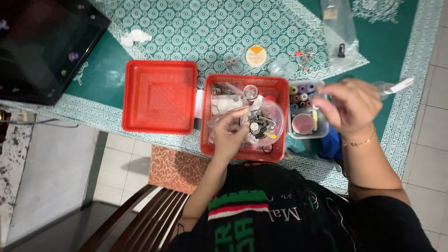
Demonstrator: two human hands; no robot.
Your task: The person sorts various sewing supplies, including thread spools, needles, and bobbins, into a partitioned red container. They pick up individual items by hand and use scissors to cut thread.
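My left hand (229, 133) reaches into the open red plastic box (276, 84). Its thumb and fingers pinch the left rim of a round clear container (273, 122) filled with small metal bits. The box also holds clear bags and a small clear jar (250, 91). My right hand (351, 105), with a thin gold bracelet, hovers blurred above a clear compartment box (303, 114) of coloured thread spools and a pink round disc. Its fingers are curled, and whatever sits between them is hidden.
The red lid (160, 96) lies flat to the left of the box. A patterned green cloth (196, 28) covers the table, with a round orange-white spool (256, 55), clear bags (339, 28) and a white-capped clear tube (396, 87). A dark screen (44, 44) sits far left, and a wooden chair (154, 205) below.
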